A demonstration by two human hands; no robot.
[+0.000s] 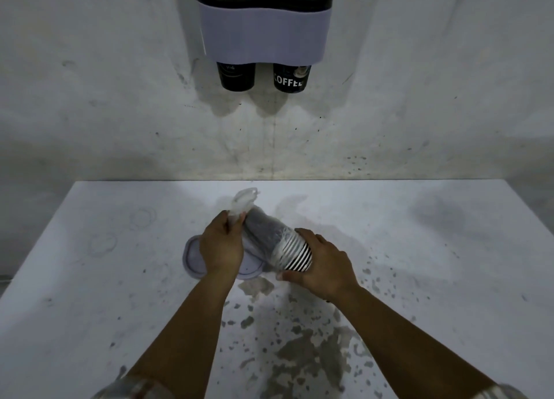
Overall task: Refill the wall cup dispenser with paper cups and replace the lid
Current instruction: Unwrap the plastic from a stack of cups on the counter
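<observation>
My right hand [320,263] grips the rim end of the cup stack [278,242] over the counter [419,248]; my left hand [220,245] pinches its plastic sleeve [244,202], seemingly half off. The lid [195,257] lies beneath. The wall dispenser [263,33] awaits refilling and lidding.
</observation>
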